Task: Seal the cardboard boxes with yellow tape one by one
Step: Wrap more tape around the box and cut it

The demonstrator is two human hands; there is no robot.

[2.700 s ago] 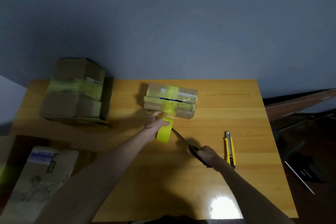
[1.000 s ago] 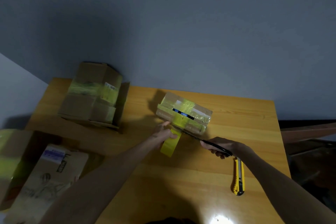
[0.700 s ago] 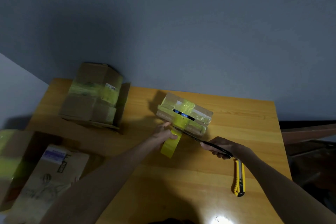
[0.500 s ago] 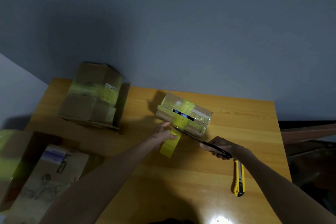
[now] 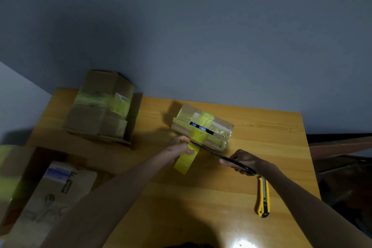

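A small cardboard box [image 5: 219, 127] wrapped in yellow tape sits near the middle of the wooden table [image 5: 261, 147]. My left hand [image 5: 179, 148] grips the yellow tape roll [image 5: 186, 160] just in front of the box, with a strip running up onto the box's near side. My right hand [image 5: 241, 162] holds black scissors [image 5: 213, 152], whose blades reach across the strip right below the box's edge.
A larger taped cardboard box [image 5: 102, 108] stands at the table's far left. More cardboard boxes [image 5: 48, 193] lie low on the left beside the table. A yellow utility knife [image 5: 262, 197] lies on the table near my right wrist.
My right hand brought the scissors from the front of the table up to the tape strip at the box. In the last second both hands barely moved.
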